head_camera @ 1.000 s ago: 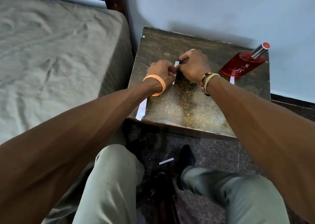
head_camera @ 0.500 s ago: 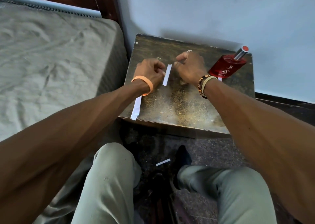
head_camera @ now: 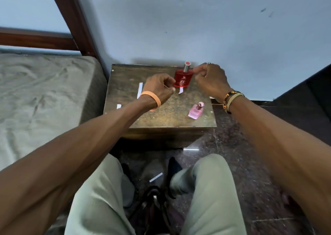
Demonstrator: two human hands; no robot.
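Note:
A red perfume bottle (head_camera: 183, 78) with a silver cap stands at the back of a worn wooden side table (head_camera: 161, 120). My left hand (head_camera: 158, 88), with an orange wristband, hovers just left of the bottle with its fingers curled and nothing visible in them. My right hand (head_camera: 210, 80) is at the bottle's right, level with its neck, thumb and forefinger pinched together a little apart from the cap. A white paper strip (head_camera: 139, 90) lies flat left of my left hand. Another strip (head_camera: 181, 90) pokes out from under the red bottle.
A small pink bottle (head_camera: 195, 110) lies near the table's front right. A third strip (head_camera: 118, 106) sits at the table's left edge and one more (head_camera: 155, 177) on the dark floor between my knees. A bed (head_camera: 41, 91) borders the left; the wall is right behind the table.
Both hands let go of the paper strip, which now lies flat, and moved right to either side of the red bottle. The camera tilted up, and the pink bottle came into view.

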